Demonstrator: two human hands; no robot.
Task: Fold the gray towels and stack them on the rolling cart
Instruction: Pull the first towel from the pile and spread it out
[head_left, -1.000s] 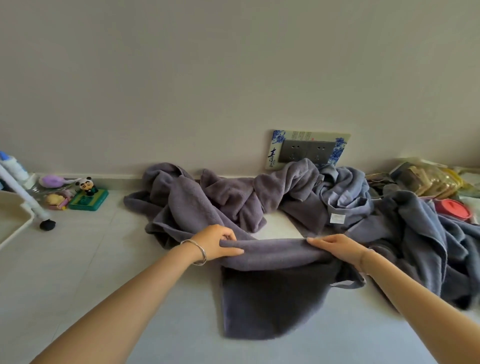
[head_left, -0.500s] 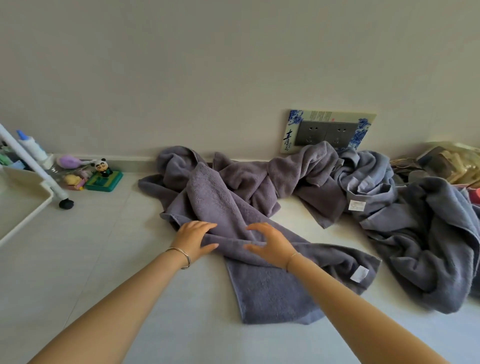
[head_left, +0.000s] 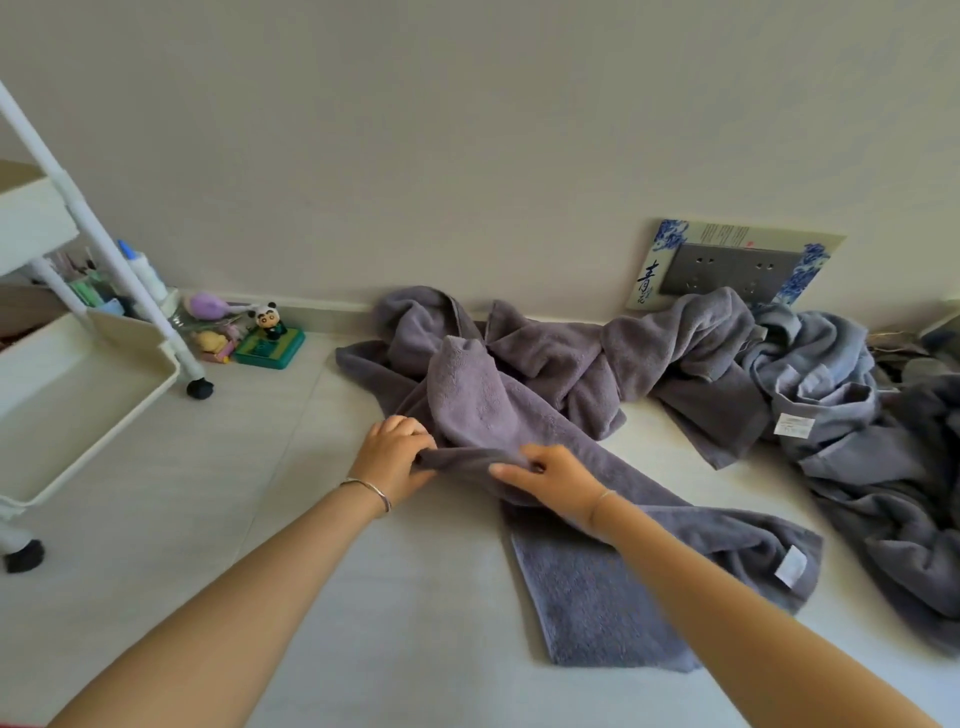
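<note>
Gray towel (head_left: 571, 597), laid on the floor (head_left: 208, 493) before the heaped towels (head_left: 675, 353). Its bunched edge is clasped by the curled fingers of the left hand (head_left: 395, 457) and pinched just beside by the right hand (head_left: 556, 480). The rolling cart (head_left: 78, 384) is seen well apart at left.

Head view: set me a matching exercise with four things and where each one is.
Things: 1 rolling cart; 2 panda figure; 3 socket plate; 4 left hand.
Places: A on the wall, above the towel pile; B gripping an edge of the gray towel; C far left; D on a green box.
Pairs: 1-C; 2-D; 3-A; 4-B.
</note>
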